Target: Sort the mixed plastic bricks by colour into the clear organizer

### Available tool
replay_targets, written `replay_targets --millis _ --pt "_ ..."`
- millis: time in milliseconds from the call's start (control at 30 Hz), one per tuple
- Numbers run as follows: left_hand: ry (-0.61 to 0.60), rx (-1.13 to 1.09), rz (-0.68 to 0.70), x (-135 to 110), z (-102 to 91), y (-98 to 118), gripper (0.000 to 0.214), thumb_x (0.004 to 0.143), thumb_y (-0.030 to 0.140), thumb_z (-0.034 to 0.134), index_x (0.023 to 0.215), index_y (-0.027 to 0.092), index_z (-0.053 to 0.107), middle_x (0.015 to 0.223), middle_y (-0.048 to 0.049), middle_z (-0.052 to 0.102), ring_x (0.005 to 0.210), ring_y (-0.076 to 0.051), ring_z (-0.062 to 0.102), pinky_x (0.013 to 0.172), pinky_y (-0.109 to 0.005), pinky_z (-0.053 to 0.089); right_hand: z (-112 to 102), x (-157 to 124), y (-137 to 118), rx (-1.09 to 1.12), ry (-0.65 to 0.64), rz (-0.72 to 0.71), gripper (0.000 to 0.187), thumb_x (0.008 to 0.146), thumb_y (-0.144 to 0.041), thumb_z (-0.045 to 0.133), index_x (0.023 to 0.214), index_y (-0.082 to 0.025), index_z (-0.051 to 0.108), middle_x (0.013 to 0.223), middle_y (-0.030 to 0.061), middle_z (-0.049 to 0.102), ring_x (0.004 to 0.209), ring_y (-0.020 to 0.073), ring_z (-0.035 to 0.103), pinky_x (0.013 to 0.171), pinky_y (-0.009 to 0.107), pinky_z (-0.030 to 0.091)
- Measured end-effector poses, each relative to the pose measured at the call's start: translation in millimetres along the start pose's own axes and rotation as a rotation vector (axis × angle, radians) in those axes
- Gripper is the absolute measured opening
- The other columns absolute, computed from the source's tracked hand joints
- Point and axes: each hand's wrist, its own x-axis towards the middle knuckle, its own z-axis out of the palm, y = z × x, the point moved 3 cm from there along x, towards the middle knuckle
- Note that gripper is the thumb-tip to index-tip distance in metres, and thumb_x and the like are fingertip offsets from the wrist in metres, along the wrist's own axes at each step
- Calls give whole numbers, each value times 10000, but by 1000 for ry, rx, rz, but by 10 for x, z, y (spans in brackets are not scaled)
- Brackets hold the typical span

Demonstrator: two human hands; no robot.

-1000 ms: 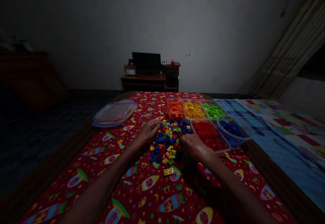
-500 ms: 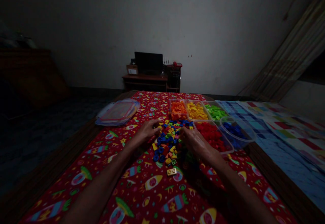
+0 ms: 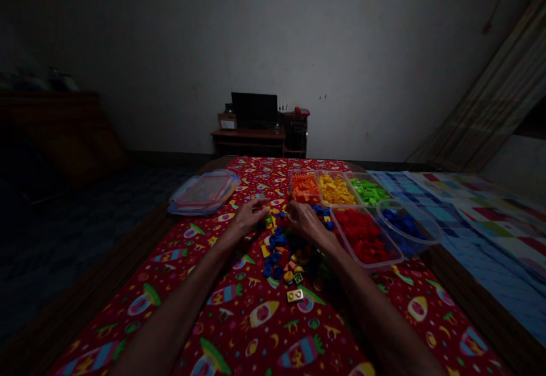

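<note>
A heap of small mixed-colour bricks [image 3: 285, 249] lies on the red rocket-print cloth [image 3: 264, 330]. My left hand [image 3: 248, 217] rests at the heap's far left edge, fingers curled onto the bricks. My right hand [image 3: 303, 220] reaches over the far end of the heap, just short of the orange-brick tub [image 3: 304, 187], fingers bent down among the bricks. What either hand holds is too dark to make out. One yellow brick [image 3: 295, 295] lies apart, nearer me.
Clear tubs stand at the right: yellow bricks [image 3: 335, 189], green bricks [image 3: 369, 191], red bricks [image 3: 364, 234], and a round tub of blue bricks [image 3: 405, 227]. Stacked lids [image 3: 203, 191] lie at the left. A patchwork cloth [image 3: 478, 217] lies to the right; a desk with a monitor [image 3: 255, 111] stands by the wall.
My right hand has moved from the heap's near right side forward and left to its far end by the orange tub. My left hand has barely shifted.
</note>
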Motion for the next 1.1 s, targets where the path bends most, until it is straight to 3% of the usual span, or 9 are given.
replay_targets --millis 100,233,367,467,567,733,867,967,1100 --pt "-36 -156 -87 -86 105 91 550 648 419 687 1108 125 614 792 -45 673 689 -187 642 621 -293 513 59 -9 -59 100 -27 -97 366 826 -143 538 1191 -144 523 849 45 634 741 147 552 682 248 395" --pt "-64 -183 -83 -110 217 159 515 684 433 659 1093 121 623 826 -62 694 742 -202 657 645 -289 516 107 -21 -84 70 -78 -197 361 820 -133 539 1181 -118 518 827 51 626 736 155 540 669 252 385" --pt "14 186 48 2 94 75 285 748 407 585 802 149 693 803 -53 703 769 -199 640 687 -275 491 33 -12 52 -1 65 -125 205 867 -189 501 1059 -133 550 803 47 605 693 142 519 641 246 367" --pt "-146 493 93 40 48 -103 171 735 290 589 690 171 704 706 -32 684 690 -183 620 647 -255 462 -15 -1 140 -16 128 -68 119 893 -219 469 929 -149 558 746 23 580 637 124 491 614 239 347" --pt "-278 642 185 -31 83 -225 182 763 243 581 847 190 734 822 -48 683 784 -197 620 699 -262 457 -18 12 158 -25 130 -48 125 900 -201 452 846 -151 553 710 15 568 619 118 481 597 238 323" --pt "-219 812 287 -179 197 -175 311 841 282 556 1124 201 657 996 -97 627 927 -238 585 787 -316 458 10 41 150 -55 93 -29 153 901 -210 452 792 -159 544 667 8 558 602 118 476 576 244 299" --pt "-211 912 326 -218 274 -93 284 871 276 520 1112 183 637 1009 -109 611 932 -244 578 772 -320 456 -2 49 134 -58 80 -12 158 893 -210 465 781 -150 559 680 24 578 609 120 483 579 241 303" --pt "-208 878 322 -189 279 -71 244 876 279 492 1013 162 656 927 -93 629 856 -222 590 735 -299 451 -24 42 116 -31 76 8 168 885 -210 466 780 -143 579 677 25 586 604 116 483 581 233 309" --pt "-195 623 224 -69 219 -87 277 820 295 513 1005 159 667 800 -37 659 737 -178 606 647 -248 450 -43 59 123 109 104 56 176 862 -223 469 800 -140 611 716 22 606 650 117 509 601 222 329"
